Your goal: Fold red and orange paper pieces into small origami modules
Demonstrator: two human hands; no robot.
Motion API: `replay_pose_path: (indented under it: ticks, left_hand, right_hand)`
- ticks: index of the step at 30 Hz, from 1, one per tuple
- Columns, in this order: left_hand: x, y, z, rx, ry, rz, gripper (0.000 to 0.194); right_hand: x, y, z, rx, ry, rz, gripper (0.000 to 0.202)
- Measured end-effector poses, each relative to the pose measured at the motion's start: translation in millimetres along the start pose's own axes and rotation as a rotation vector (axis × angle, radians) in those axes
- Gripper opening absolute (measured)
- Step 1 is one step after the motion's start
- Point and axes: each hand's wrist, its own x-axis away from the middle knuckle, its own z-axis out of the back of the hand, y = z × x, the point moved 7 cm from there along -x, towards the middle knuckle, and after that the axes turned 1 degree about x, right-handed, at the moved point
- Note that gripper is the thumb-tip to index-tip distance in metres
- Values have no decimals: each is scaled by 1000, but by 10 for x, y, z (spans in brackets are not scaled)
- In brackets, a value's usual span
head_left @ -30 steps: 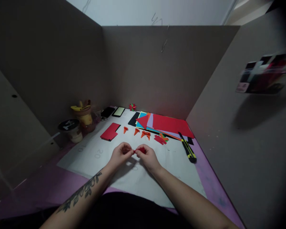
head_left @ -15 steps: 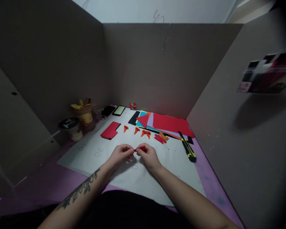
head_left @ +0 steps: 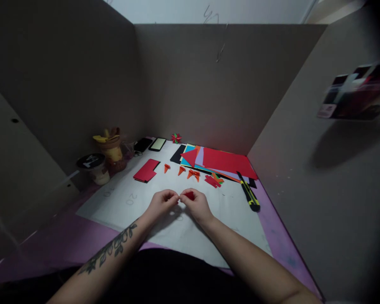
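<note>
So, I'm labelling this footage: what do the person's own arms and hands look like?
The left forearm bears a dark, leafy tattoo; the right forearm shows none. Neither has a sleeve, and left hand and right hand wear no gloves.

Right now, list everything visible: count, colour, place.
Red scrap: one, red, between hands
Folded pieces: several, orange, centre
Cut pieces: several, red and orange, right
Small sheets: stack, red over black, left
Large sheets: several, mixed, back right
Cutter: one, black and yellow, right
Ornament: one, red and green, back
Phone: one, black, back left
Slab: one, black, back left
Pot: one, brown, left
Tub: one, black lid, left
Mat: one, white, centre
Table: one, purple, beneath
Panels: several, grey, around
Wall item: one, dark, right
Left hand: one, bare, centre
Right hand: one, bare, centre
</note>
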Motion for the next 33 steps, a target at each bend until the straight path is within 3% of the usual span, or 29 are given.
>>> replay_pose_path:
  ticks: [7, 14, 22, 26, 28, 31, 33]
  left_hand:
    - [16, 79, 26, -152, 43, -119, 20]
    - [32, 103, 24, -244, 44, -204, 17]
    - [26, 95, 15, -282, 26, -177, 14]
    - [8, 26, 84, -199, 78, -94, 15]
    - [-8, -17, 105, -142, 94, -53, 17]
    - [-24, -47, 94, -93, 89, -28, 18]
    - [-24, -32, 66, -102, 75, -41, 18]
  right_hand:
    - [-16, 36, -27, -57, 44, 6, 16]
    - [-8, -46, -69, -154, 19, -43, 37]
    - [-159, -11, 195, -253, 68, -84, 46]
    - [-269, -5, 440, -337, 243, 10, 41]
    - [-262, -12, 442, -343, 280, 35, 41]
    - [-189, -1, 163, -309, 83, -56, 54]
    - [-111, 7, -4, -280, -9, -121, 51]
